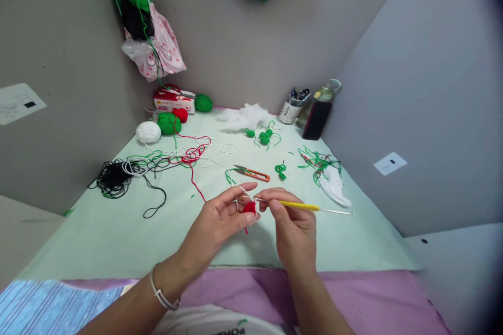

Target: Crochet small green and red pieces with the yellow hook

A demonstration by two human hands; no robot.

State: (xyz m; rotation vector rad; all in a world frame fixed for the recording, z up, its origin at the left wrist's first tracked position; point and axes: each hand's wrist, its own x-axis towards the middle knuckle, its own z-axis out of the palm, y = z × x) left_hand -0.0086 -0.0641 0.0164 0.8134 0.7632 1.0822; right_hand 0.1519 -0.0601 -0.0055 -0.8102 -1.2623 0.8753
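Observation:
My left hand [220,220] pinches a small red crochet piece [249,208] between thumb and fingers, with white yarn running over the forefinger. My right hand [293,222] grips a yellow-handled crochet hook [302,206], its tip at the red piece and its metal end pointing right. A red yarn strand [196,183] leads from the piece back to the tangle of yarn. Both hands hover just above the pale green table [118,230] near its front edge.
Orange thread snips [251,172] lie just beyond my hands. Black yarn [113,177], a white ball [148,132], green [169,123] and red balls and a box sit at the back left. Stuffing [245,116], small green pieces, a jar [291,109] and scraps lie at the back right.

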